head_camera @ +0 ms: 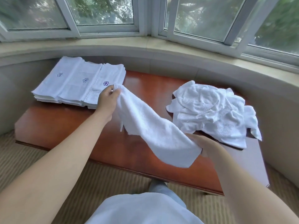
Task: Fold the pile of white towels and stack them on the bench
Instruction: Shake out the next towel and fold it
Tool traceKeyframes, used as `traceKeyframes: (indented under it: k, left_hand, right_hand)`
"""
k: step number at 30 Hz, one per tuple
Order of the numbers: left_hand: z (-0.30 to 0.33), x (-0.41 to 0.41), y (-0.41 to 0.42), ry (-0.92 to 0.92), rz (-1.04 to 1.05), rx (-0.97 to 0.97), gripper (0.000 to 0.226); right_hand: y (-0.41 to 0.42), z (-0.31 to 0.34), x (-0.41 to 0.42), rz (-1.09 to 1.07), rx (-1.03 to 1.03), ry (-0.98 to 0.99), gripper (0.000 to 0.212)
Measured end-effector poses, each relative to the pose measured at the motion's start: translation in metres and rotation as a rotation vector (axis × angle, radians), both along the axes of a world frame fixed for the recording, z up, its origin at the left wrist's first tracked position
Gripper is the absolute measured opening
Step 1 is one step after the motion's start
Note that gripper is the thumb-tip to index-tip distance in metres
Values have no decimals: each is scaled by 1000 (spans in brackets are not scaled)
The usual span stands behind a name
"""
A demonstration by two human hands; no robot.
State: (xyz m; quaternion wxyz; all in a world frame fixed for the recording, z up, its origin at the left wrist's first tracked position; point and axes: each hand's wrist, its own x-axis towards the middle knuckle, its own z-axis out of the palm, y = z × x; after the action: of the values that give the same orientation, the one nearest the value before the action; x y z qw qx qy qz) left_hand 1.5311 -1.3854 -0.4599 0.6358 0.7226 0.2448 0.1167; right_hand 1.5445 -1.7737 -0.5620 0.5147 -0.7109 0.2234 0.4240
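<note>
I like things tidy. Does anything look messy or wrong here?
Only the unfolded pile: it is crumpled, and one corner hangs off the bench on the right. The folded stacks look neat.

white cloth on red-brown wood, pale beige all around

the towel (150, 126) held in the air is plain white with a nubbly weave, and the loose pile of towels (213, 110) is the same plain white. the folded stacks (77, 81) are white too, each top towel bearing a small purple pinwheel flower (106, 83); the two flowers farther left look fainter, more blue-grey. the bench (142, 88) is a glossy reddish brown. the carpet (29, 160) is tan with fine darker stripes. the window sill (145, 44) and the curved wall below are pale beige, the window frames (145, 16) white, the leaves outside green. the shirt (142, 209) is very pale blue.
</note>
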Motion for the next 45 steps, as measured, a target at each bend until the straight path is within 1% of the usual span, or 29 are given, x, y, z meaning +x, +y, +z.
traceKeyframes:
  k: [1, 3, 7, 8, 10, 12, 13, 15, 16, 19, 21, 24, 26, 28, 30, 32, 34, 35, 36, 37, 39, 40, 41, 42, 43, 45]
  left_hand:
    - [0, 1, 2, -3, -6, 6, 20]
    - [-1, 1, 5, 3, -40, 19, 27]
    - [3, 1, 22, -4, -32, 27, 42]
    - [5, 1, 26, -7, -17, 23, 43]
    - [9, 2, 33, -2, -5, 5, 44]
    - [8, 2, 37, 17, -7, -16, 41]
    - [7, 2, 39, 27, -5, -32, 36]
    - [7, 1, 43, 40, 19, -81, 20]
    - [6, 1, 47, 44, 43, -108, 16]
    - [9, 1, 64, 43, 113, -178, 18]
    - [14, 3, 77, 14, 158, -231, 13]
    - [28, 10, 89, -72, 201, -292, 23]
    - [36, 13, 92, -102, 171, -277, 26]
    - [37, 15, 95, -92, 132, -202, 31]
    - [31, 12, 97, -56, 140, -42, 30]
    - [18, 3, 98, 6, 135, 195, 21]
    - [1, -10, 100, 93, 92, 362, 8]
    - [-9, -17, 102, 150, 54, 382, 4]
    - [-17, -24, 105, 214, -8, 343, 6]
    - [-25, -30, 108, 299, -109, 272, 8]
    - [-32, -46, 115, 521, -412, 192, 7]
    - [-31, -52, 120, 633, -554, 181, 11]
    - [-27, -56, 125, 717, -650, 159, 15]
    - [-22, -57, 131, 762, -684, 130, 19]
    - [-15, -56, 135, 762, -665, 96, 20]
    - [-1, -44, 142, 649, -529, -21, 17]
  right_hand:
    - [0, 2, -1, 16, 54, 19, 53]
    - [3, 3, 1, -31, 168, -33, 41]
    - [7, 12, 15, -403, 379, -284, 53]
    - [6, 16, 20, -456, 434, -314, 52]
    - [5, 24, 26, -477, 487, -320, 42]
    - [9, 31, 30, -402, 442, -304, 24]
    - [13, 35, 33, -359, 408, -307, 19]
    - [22, 42, 38, -319, 351, -341, 24]
    - [26, 47, 41, -339, 324, -372, 27]
    - [31, 66, 55, -484, 309, -441, 31]
    - [36, 83, 66, -488, 315, -462, 35]
    - [45, 109, 85, -441, 306, -553, 42]
    - [52, 124, 94, -363, 198, -684, 43]
    - [56, 132, 97, -221, -56, -859, 37]
    - [58, 131, 96, -97, -282, -998, 29]
    - [56, 124, 90, -2, -432, -1044, 23]
    - [48, 114, 82, 62, -476, -1010, 19]
    - [42, 109, 77, 105, -437, -934, 16]
    - [37, 104, 71, 174, -367, -806, 12]
    - [32, 100, 65, 270, -299, -635, 9]
    - [23, 92, 54, 436, -203, -300, 8]
    - [18, 89, 51, 471, -168, -194, 11]
    - [14, 88, 52, 471, -141, -136, 14]
    - [11, 90, 54, 442, -121, -117, 16]
    - [9, 93, 59, 390, -102, -129, 17]
    - [8, 103, 72, 231, -59, -218, 17]
